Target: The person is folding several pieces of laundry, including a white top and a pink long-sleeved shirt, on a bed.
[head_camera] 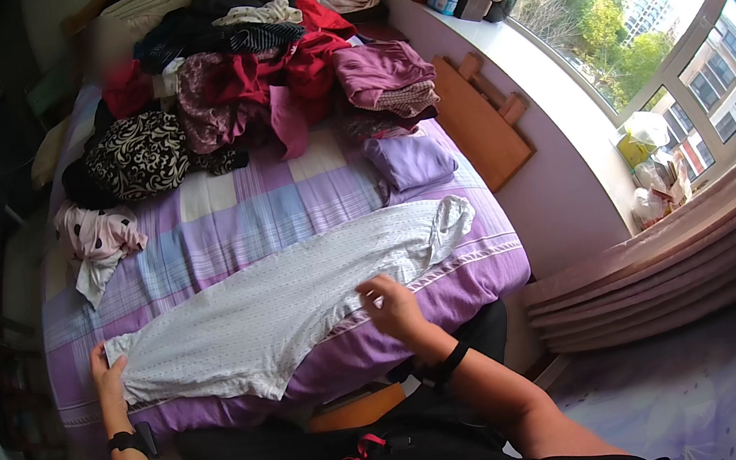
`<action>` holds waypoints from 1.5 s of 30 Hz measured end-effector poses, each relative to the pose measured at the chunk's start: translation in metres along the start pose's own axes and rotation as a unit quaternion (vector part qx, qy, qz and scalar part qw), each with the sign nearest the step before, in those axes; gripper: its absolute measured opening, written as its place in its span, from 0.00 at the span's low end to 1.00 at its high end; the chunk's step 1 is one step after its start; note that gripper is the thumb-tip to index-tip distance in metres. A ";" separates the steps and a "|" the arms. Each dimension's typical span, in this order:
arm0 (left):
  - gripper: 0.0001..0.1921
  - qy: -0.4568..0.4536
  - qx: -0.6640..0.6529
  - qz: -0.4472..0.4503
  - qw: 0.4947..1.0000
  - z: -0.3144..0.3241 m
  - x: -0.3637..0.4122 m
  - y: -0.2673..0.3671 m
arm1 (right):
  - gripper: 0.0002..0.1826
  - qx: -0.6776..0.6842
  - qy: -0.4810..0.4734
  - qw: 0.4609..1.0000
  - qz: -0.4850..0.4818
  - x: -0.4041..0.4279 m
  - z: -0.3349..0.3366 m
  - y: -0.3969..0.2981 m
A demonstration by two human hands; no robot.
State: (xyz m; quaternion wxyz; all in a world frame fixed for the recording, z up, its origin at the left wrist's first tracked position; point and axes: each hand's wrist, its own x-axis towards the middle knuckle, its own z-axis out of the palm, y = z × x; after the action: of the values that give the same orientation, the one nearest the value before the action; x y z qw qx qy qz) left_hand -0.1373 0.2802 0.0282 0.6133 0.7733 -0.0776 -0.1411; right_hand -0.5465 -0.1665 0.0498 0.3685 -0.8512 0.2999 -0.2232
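A pair of light patterned trousers [232, 319] lies spread across the near part of a bed with a purple plaid cover [162, 223]. My left hand [109, 379] grips the left end of the trousers, at the waist edge, with the thumb on top of the cloth. Over the lower right edge of the trousers is my right hand [393, 307], its fingers curled and apart, with nothing seen in them. The right end of the trouser leg is bunched up near the bed's right side.
Mixed clothes [236, 93] are heaped at the far side. Folded lilac cloth [412, 164] lies near a folded pink stack [385, 76]. A polka-dot garment [100, 232] lies at the left. A windowsill [556, 112] and a curtain [662, 266] border the right.
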 end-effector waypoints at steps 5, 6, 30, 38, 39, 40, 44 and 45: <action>0.30 -0.041 -0.144 -0.043 0.988 0.005 0.006 -0.035 | 0.09 -0.178 0.213 0.953 0.124 0.049 -0.078 0.082; 0.30 -0.032 -0.126 -0.024 0.991 0.005 0.005 -0.036 | 0.12 -0.190 0.222 0.945 0.144 0.054 -0.089 0.097; 0.25 0.032 -0.136 -0.058 0.989 0.011 0.005 -0.038 | 0.24 -0.186 0.347 0.891 0.227 0.072 -0.119 0.150; 0.22 0.018 -0.162 -0.049 0.985 0.006 0.011 -0.053 | 0.18 -0.235 0.230 0.906 0.267 0.104 -0.099 0.151; 0.22 0.046 -0.149 -0.052 0.986 0.005 0.013 -0.056 | 0.18 -0.233 0.220 0.910 0.263 0.101 -0.105 0.162; 0.23 0.036 -0.152 -0.051 0.986 0.003 0.015 -0.058 | 0.17 -0.188 0.266 0.903 0.282 0.098 -0.110 0.174; 0.24 -0.003 -0.158 -0.064 0.985 -0.001 0.018 -0.061 | 0.16 -0.095 0.371 0.855 0.349 0.069 -0.129 0.215; 0.24 0.009 -0.157 -0.060 0.986 -0.001 0.017 -0.059 | 0.16 -0.090 0.361 0.865 0.337 0.063 -0.133 0.218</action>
State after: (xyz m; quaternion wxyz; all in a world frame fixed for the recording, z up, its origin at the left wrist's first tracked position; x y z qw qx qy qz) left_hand -0.1237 0.2898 -0.0314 0.7180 0.6722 -0.0023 -0.1806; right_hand -0.6569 -0.3941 -0.0223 0.2090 -0.5875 0.6994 -0.3493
